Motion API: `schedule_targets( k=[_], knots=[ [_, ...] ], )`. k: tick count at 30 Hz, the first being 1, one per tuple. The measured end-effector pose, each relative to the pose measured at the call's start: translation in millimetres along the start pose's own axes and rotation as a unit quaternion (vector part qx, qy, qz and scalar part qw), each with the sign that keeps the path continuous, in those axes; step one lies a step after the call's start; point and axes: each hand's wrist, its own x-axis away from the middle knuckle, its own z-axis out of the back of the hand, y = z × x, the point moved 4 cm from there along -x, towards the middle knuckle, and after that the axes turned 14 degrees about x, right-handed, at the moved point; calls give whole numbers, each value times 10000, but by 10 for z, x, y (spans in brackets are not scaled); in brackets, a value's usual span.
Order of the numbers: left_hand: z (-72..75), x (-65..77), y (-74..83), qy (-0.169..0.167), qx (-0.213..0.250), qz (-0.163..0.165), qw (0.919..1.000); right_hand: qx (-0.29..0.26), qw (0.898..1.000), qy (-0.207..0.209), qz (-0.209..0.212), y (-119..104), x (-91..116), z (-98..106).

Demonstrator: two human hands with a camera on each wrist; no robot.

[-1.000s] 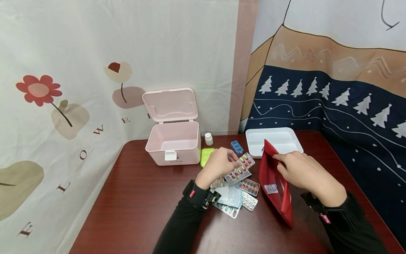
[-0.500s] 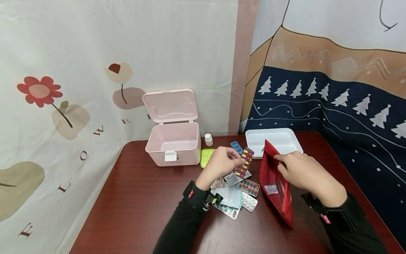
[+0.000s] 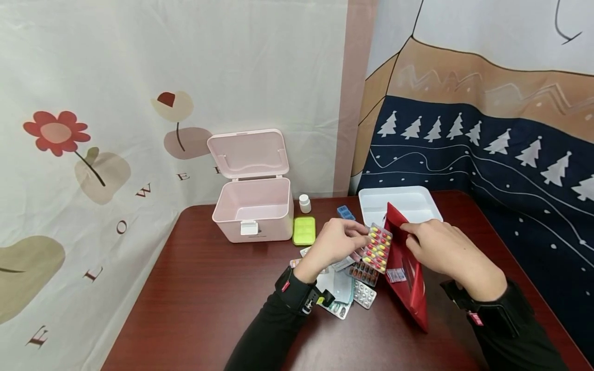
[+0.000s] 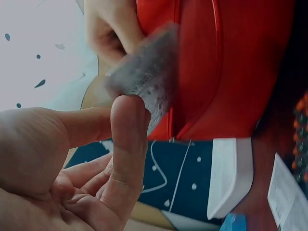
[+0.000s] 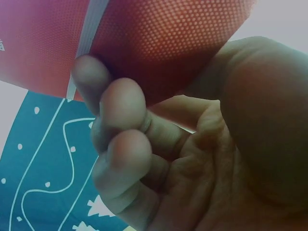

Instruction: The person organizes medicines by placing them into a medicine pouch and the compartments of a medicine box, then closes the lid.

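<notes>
Between thumb and fingers my left hand (image 3: 337, 240) pinches a blister pack (image 3: 377, 248) of red and yellow capsules. In the left wrist view the silvery back of the blister pack (image 4: 147, 77) overlaps the red pouch's opening. My right hand (image 3: 441, 252) grips the upper edge of the red pouch (image 3: 408, 278), which stands tilted with its mouth parted toward the left. From the right wrist, curled fingers (image 5: 126, 101) show against the red fabric (image 5: 168, 33). Under and beside my left hand lie more packs: brown capsules (image 3: 363, 273), white tablets (image 3: 364, 294) and a pale blue sheet (image 3: 336, 283).
A pink box (image 3: 252, 211) with its lid raised stands at the back left. Near it are a lime-green case (image 3: 303, 230) and a white bottle (image 3: 304, 203). A blue pill case (image 3: 345, 213) and a white tray (image 3: 366, 198) sit behind the pouch.
My left hand has lifted the red and yellow capsule pack off the pile and carried it right, up to the pouch's mouth. The right hand and the pouch have stayed in place.
</notes>
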Motion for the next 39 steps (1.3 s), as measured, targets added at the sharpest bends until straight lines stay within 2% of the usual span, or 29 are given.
schedule_targets(
  k=[7,11,15,18,21,25,27,29,35,39],
  knots=[
    [-215,51,-22,6,49,-146,9999,75,10000,1,-35,4,-2,6],
    [-332,81,-36,207,-410,-261,9986,85,9999,64,-22,5,-4,9],
    [-439,97,-51,452,-956,-399,9936,105,9998,144,37,2,-10,13],
    [-518,117,-70,545,-1077,-461,9916,114,9998,174,72,-4,-16,16],
    [-595,138,-86,459,-1236,-515,9899,114,9997,191,89,-3,-14,17],
    [-676,151,-100,4,-1649,-552,9848,114,9997,200,103,-1,-7,20],
    [-675,153,-100,-141,-1749,-558,9829,123,9996,209,110,-1,-8,22],
    [-640,145,-97,-179,-1629,-567,9849,131,9996,204,114,-3,-11,23],
    [-435,76,-67,60,-1742,-808,9814,158,9996,200,103,-8,-20,19],
    [-302,33,-67,136,-2009,-689,9771,150,9998,132,37,-10,-17,13]
  ],
)
